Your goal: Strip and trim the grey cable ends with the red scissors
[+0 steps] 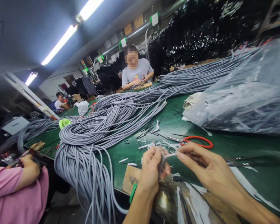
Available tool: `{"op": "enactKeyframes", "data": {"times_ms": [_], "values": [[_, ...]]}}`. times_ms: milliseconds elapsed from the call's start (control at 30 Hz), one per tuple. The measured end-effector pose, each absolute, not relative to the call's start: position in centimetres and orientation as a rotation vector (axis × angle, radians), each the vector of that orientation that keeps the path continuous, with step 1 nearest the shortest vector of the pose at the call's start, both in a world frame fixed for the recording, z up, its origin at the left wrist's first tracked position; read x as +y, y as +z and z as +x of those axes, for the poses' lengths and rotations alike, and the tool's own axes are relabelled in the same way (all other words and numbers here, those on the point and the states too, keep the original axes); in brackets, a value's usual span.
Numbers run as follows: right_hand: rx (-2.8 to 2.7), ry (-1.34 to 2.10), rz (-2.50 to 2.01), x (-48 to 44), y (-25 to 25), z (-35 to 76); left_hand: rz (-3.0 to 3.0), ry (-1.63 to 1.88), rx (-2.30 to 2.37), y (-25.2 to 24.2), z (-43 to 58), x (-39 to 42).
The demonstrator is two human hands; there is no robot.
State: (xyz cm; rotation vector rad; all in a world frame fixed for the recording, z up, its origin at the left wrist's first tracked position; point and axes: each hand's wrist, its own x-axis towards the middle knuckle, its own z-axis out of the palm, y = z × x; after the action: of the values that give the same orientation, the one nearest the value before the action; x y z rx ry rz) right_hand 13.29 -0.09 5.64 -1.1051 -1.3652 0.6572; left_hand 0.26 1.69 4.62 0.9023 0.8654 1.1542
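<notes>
My left hand (151, 168) is closed round the end part of a grey cable (162, 165), above the table's front edge. A pale, thin piece (170, 155) spans the gap from there to my right hand (200, 165), whose thumb and forefinger pinch its other end. Just behind my right hand lie scissors with red handles (200, 141), the blades pointing left. Beneath both hands is a rounded, shiny object (164, 199) with white strips and a black cable (200, 194) beside it.
Long bundles of grey cable (84, 133) cross the green table (175, 119) and hang over its edge. A clear plastic bag (245, 99) stands right. Dark-handled tools (249, 161) lie near my right wrist. One person (136, 70) sits opposite, another in pink (21, 196) at left.
</notes>
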Motion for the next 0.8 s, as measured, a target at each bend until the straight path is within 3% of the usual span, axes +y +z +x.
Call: {"op": "enactKeyframes", "data": {"times_ms": [233, 800], "values": [[-1.291, 0.742, -1.102, 0.4, 4.7, 13.4, 0.638, 1.244, 0.727, 5.0, -0.2, 1.5], [-1.191, 0.779, -1.151, 0.1, 4.5, 13.3, 0.984, 1.155, 1.029, 4.7, 1.0, 1.2]]}}
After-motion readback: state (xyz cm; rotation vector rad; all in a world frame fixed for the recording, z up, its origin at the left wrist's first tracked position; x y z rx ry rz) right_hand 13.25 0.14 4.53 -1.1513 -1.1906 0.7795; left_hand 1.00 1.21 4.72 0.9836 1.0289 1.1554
